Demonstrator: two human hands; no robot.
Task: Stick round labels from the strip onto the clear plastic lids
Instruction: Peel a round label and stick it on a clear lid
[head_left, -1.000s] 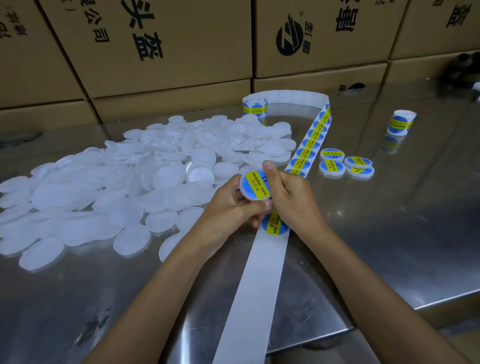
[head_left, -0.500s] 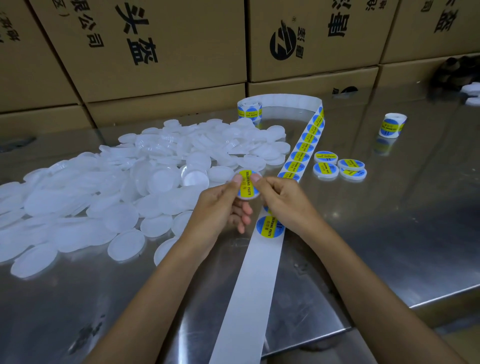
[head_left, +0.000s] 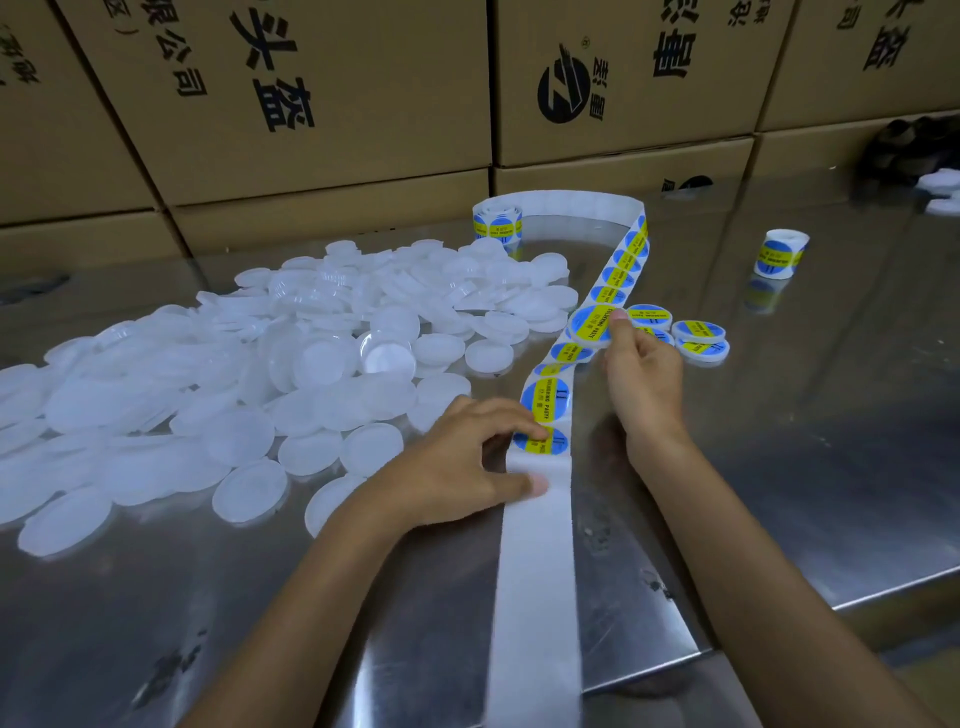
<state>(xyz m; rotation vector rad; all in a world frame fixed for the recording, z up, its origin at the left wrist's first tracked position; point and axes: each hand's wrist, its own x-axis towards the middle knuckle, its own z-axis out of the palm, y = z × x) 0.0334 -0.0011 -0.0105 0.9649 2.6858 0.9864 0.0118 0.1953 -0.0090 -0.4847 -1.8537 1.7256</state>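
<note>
Labelled lids (head_left: 698, 339): we count few, right of strip (head_left: 537, 545). Right hand (head_left: 641, 374) holds one more labelled lid (head_left: 592, 325); left hand (head_left: 467, 462) pinches next label (head_left: 540, 441). Bare lids (head_left: 260, 374): large heap remaining on counter (head_left: 779, 467).

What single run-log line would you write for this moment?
right hand: holds labelled lid near finished lids | left hand: pinches label strip at next label | unlabelled lids: piled left

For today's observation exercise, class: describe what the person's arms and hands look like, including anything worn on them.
Both forearms come in bare from the bottom edge, with no sleeves showing. The left hand and the right hand wear no gloves, and no rings, watch or wristband can be seen. Fingernails look short and unpainted. No markings show.
</note>
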